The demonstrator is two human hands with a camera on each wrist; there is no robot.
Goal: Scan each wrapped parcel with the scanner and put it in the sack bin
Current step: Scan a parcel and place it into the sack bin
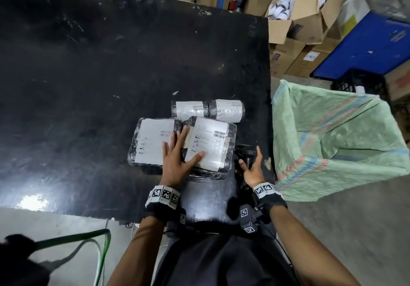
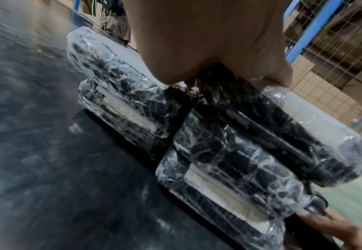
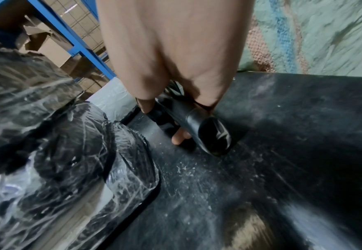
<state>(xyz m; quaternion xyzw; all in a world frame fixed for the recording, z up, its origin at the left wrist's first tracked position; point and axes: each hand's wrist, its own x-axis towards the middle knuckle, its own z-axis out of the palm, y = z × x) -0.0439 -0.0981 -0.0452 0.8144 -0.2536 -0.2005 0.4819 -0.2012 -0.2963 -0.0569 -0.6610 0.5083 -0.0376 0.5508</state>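
From the head view, the right hand (image 1: 251, 170) curls round the black scanner (image 1: 246, 152) at the table's (image 1: 88, 75) right edge, while the left hand (image 1: 177, 159) lies flat, fingers spread, across two labelled parcels (image 1: 208, 143). The green sack bin (image 1: 332, 139) stands just beside the table.

The left wrist view shows stacked wrapped parcels under the palm (image 2: 208, 42).

The right wrist view shows fingers (image 3: 178, 137) wrapped round the scanner's handle, its head touching the table.

Stacked parcels (image 1: 184, 139) crowd the table's (image 1: 88, 64) near right; the sack bin (image 1: 332, 143) gapes beside it.
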